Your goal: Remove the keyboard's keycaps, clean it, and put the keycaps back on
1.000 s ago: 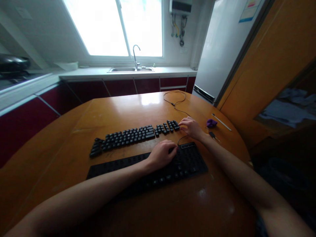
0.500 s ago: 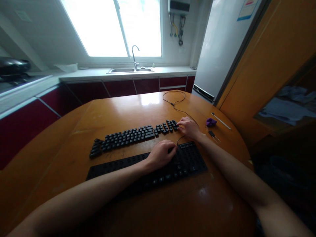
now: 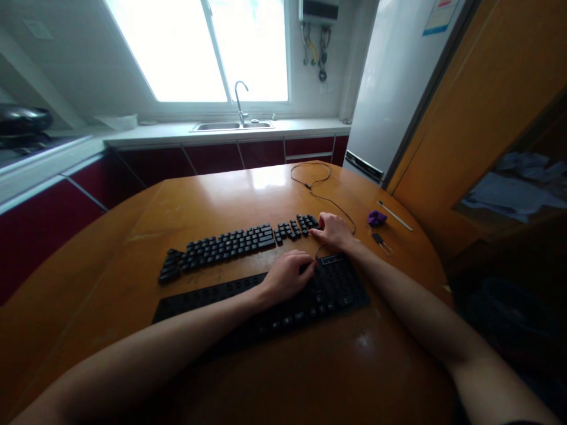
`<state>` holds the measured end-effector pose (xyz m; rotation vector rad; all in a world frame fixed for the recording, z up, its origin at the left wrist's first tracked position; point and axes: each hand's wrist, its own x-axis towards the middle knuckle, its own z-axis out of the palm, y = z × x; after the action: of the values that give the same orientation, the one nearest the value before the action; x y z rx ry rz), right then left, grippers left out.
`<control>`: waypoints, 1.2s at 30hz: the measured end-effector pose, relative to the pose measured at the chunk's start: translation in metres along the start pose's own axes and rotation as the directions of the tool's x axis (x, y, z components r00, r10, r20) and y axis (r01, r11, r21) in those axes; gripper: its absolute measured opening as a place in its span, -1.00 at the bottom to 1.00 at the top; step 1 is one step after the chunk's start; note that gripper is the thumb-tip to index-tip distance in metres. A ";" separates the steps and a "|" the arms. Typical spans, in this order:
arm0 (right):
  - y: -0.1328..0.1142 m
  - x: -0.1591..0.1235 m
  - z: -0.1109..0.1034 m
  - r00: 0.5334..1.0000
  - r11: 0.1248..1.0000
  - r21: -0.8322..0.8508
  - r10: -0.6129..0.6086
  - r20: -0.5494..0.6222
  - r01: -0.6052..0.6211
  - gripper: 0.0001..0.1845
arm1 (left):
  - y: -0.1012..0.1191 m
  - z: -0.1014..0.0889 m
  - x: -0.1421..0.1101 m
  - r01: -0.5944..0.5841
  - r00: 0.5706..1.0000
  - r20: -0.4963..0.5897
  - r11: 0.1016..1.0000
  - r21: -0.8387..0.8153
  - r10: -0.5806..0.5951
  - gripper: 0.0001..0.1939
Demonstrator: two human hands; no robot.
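My left hand (image 3: pixel 290 274) rests over the right part of a black keyboard base (image 3: pixel 343 277), fingers curled down and thumb close to them; its fingertips and anything in them are hidden. Most key positions on the base look bare, with some keycaps along its near edge. Beyond the base, black keycaps (image 3: pixel 230 245) lie in rows on the table. My right hand (image 3: pixel 334 230) is at the right end of these rows, beside the last small group of keycaps (image 3: pixel 306 223). Its thumb and fingers are apart there, close to or touching the keycaps.
On the wooden table (image 3: pixel 212 203), a thin cable (image 3: pixel 339 206) loops toward the far edge. A purple cloth-like lump (image 3: pixel 377 218), a small black tool with wire prongs (image 3: pixel 381 241) and a thin white stick (image 3: pixel 396 215) lie at the right. Behind stands a sink (image 3: pixel 217 126).
My right hand has shifted slightly toward me and left, its thumb now farther from the fingers beside the last keycaps. My left hand stays almost still on the keyboard base.
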<state>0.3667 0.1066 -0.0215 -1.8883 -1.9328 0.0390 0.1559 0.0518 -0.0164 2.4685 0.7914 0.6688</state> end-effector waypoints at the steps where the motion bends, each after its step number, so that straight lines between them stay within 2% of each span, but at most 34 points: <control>1: -0.001 0.000 -0.001 1.000 1.000 0.004 0.006 0.006 -0.006 -0.71 | 0.000 0.000 0.000 0.001 1.000 0.004 1.000 -0.003 -0.001 -0.77; 4: 0.000 -0.002 -0.010 1.000 0.999 0.041 0.007 0.002 -0.007 -0.81 | 0.000 -0.001 0.000 0.008 1.000 0.014 1.000 -0.007 -0.007 -0.76; 8: 0.011 -0.022 -0.035 0.999 0.976 0.217 -0.019 -0.044 0.028 -0.84 | -0.001 -0.001 0.000 0.000 1.000 0.016 1.000 -0.017 0.000 -0.77; 12: 0.028 -0.073 -0.065 0.992 0.894 0.432 -0.098 -0.074 0.121 -0.76 | -0.002 0.000 0.000 -0.005 1.000 0.013 1.000 -0.012 0.005 -0.77; 15: 0.039 -0.120 -0.082 0.983 0.845 0.509 -0.180 -0.015 0.163 -0.74 | -0.003 0.000 0.001 -0.005 1.000 0.015 1.000 -0.011 0.006 -0.77; 18: 0.047 -0.156 -0.088 0.965 0.806 0.562 -0.259 0.049 0.187 -0.72 | -0.003 -0.001 0.001 -0.007 1.000 0.023 1.000 -0.012 0.007 -0.76; 20: 0.049 -0.171 -0.087 0.958 0.794 0.579 -0.276 0.074 0.184 -0.73 | -0.002 -0.001 0.002 -0.005 1.000 0.026 1.000 -0.015 0.005 -0.76; 25: 0.049 -0.184 -0.079 0.961 0.807 0.569 -0.259 0.101 0.158 -0.72 | -0.002 -0.001 0.002 -0.005 1.000 0.021 1.000 -0.009 0.005 -0.76; 36: 0.046 -0.179 -0.081 0.885 0.823 0.406 -0.461 0.068 0.398 -0.67 | -0.002 -0.001 0.002 -0.016 1.000 0.012 1.000 -0.018 0.016 -0.76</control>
<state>0.4319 -0.0842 -0.0143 -1.1969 -2.2278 0.4156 0.1558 0.0548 -0.0168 2.4629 0.7587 0.6625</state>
